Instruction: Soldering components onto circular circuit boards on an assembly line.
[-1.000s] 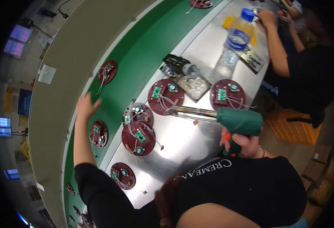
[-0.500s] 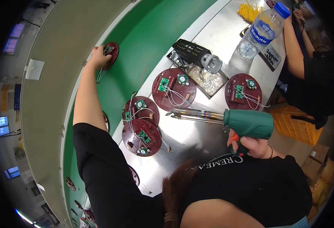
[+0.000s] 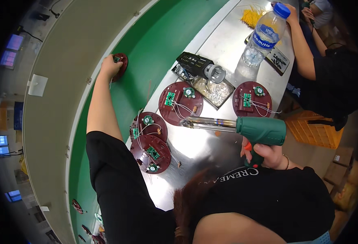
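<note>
Stretched out to the far left, my left hand (image 3: 110,67) grips a round maroon disc (image 3: 122,67) with a small green circuit board, over the green belt. My right hand (image 3: 270,155) is wrapped round the handle of a green soldering gun (image 3: 261,131), its long metal tip pointing left. Below that tip, two maroon discs overlap: an upper disc (image 3: 161,125) and a lower disc (image 3: 162,156), both with boards, small round speakers and white wires. Another maroon disc (image 3: 169,114) lies just beyond the tip, and one more disc (image 3: 239,99) sits behind the gun.
A soldering stand (image 3: 194,64) with a metal tray (image 3: 220,96) stands on the steel table (image 3: 203,148). Behind it are a water bottle (image 3: 264,38) and yellow wires (image 3: 251,16). A co-worker's arm (image 3: 303,49) reaches in at right, above an orange crate (image 3: 315,132). The green belt (image 3: 146,53) runs along the left.
The view has shifted slightly, so the bottle, stand and discs sit further left. My left hand stays on its disc, and my right hand keeps the soldering gun nearly level.
</note>
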